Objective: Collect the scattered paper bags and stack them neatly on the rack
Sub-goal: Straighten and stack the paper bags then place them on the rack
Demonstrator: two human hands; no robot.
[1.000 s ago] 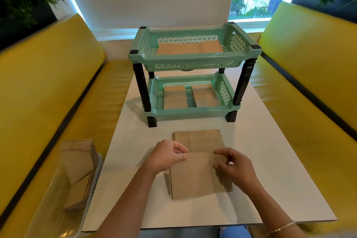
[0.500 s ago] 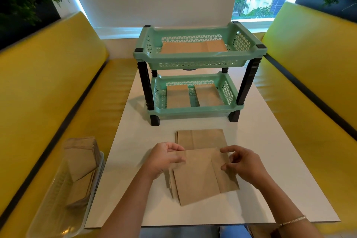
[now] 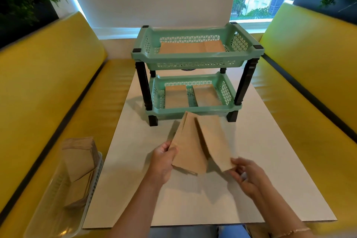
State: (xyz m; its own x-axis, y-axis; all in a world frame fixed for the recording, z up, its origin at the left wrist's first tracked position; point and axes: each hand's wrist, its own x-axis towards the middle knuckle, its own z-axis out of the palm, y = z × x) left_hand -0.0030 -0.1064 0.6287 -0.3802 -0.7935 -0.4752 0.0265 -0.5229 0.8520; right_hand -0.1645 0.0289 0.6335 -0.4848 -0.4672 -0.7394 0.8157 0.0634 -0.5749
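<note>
Both paper bags have come up off the white surface, where they lay flat a moment ago, and now tilt with their far ends near the rack's bottom edge. At about 9 o'clock of the bags, the left hand has its grip curled around the left edge. At about 4 o'clock, the right hand pinches the near right corner with its fingertips. Ahead at 12 o'clock stands the green two-level rack. Its top tray holds flat brown bags, and its bottom tray holds two more piles. Off at 8 o'clock, a clear basket on the yellow bench holds more folded bags.
</note>
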